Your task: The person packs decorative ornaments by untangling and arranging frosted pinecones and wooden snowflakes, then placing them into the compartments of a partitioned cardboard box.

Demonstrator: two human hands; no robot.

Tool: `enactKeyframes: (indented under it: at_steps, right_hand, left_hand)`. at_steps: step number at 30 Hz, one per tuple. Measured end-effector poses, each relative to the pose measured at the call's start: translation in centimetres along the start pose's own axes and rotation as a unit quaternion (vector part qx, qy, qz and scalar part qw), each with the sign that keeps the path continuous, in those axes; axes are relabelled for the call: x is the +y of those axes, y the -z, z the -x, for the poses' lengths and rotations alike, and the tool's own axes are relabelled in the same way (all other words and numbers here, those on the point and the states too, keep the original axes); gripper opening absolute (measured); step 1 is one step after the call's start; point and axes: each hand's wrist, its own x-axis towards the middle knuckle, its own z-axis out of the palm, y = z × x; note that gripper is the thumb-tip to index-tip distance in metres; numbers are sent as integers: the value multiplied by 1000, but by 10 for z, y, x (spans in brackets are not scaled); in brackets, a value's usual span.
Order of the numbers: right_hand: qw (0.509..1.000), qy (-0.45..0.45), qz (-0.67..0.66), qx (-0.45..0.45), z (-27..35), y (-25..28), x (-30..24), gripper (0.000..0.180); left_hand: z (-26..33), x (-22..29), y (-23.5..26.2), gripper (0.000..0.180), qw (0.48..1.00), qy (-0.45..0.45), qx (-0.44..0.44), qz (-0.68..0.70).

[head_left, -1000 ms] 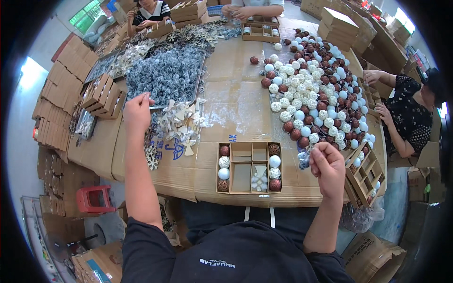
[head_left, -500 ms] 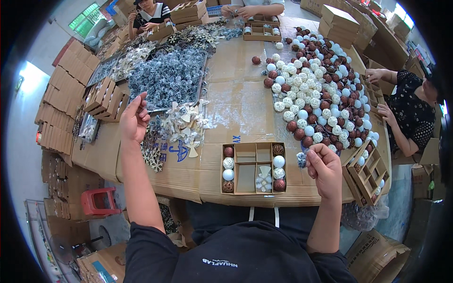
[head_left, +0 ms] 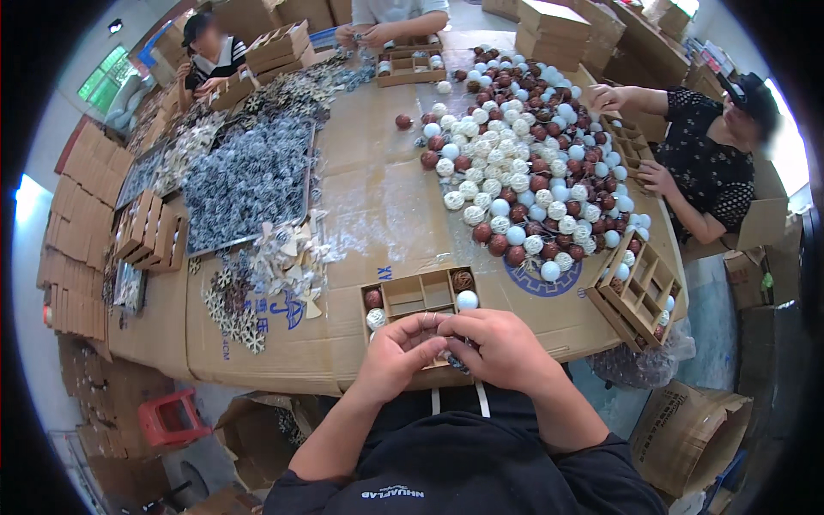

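Observation:
My left hand (head_left: pixel 394 354) and my right hand (head_left: pixel 500 345) meet over the near part of a divided cardboard box (head_left: pixel 418 287). The fingers of both are closed in a pinch. Part of a frosted grey pine cone (head_left: pixel 457 364) shows below my right fingers. A thin, pale strand rises between the fingertips; what my left fingers grip is hidden. Along the box's sides sit a brown ball (head_left: pixel 373 299), a white woven ball (head_left: pixel 376 318), a brown woven ball (head_left: pixel 463 281) and a smooth white ball (head_left: pixel 467 299). My hands cover the other compartments.
A tray of frosted pine cones (head_left: pixel 249 180) lies left, beside pale wooden cutouts (head_left: pixel 287 257) and snowflakes (head_left: pixel 236 313). Brown and white balls (head_left: pixel 532 163) are heaped right. Stacked divided boxes (head_left: pixel 639 287) stand at the right edge. Co-workers (head_left: pixel 708 154) sit around the table.
My hands were apart, the left raised near the pine cones and the right holding a pine cone beside the box. They have come together over the box. The view has shifted.

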Motion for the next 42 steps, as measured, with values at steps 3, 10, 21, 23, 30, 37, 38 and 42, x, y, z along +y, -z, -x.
enactKeyframes:
  at_steps: [3,10,21,23,30,37,38,42]
  right_hand:
    - [1000,1,15,8,8,7,0,12]
    - [999,7,36,33,25,-3,10,13]
    - [996,-23,-31,74,24,-16,-5,38]
    - [997,17,-21,67,26,-16,1,41]
    - [992,72,-37,101,25,-42,28,22]
    - [994,39,-47,94,35,-26,22,15]
    - [993,31,-63,93,34,-23,20,15]
    - [994,-41,-79,58,28,-23,17,16]
  left_hand:
    - [0,-3,-7,42,999,8,-51,-10]
    - [16,22,-26,20,874,-48,3,-483]
    - [25,47,-31,14,733,-185,44,-653]
    - [21,46,-35,14,730,-200,27,-653]
    - [24,46,-27,32,723,-175,15,-669]
    - [21,46,-53,18,731,-187,18,-656]
    - [19,42,-52,18,730,-191,16,-656]
    - [12,17,-44,37,732,-300,53,-609]
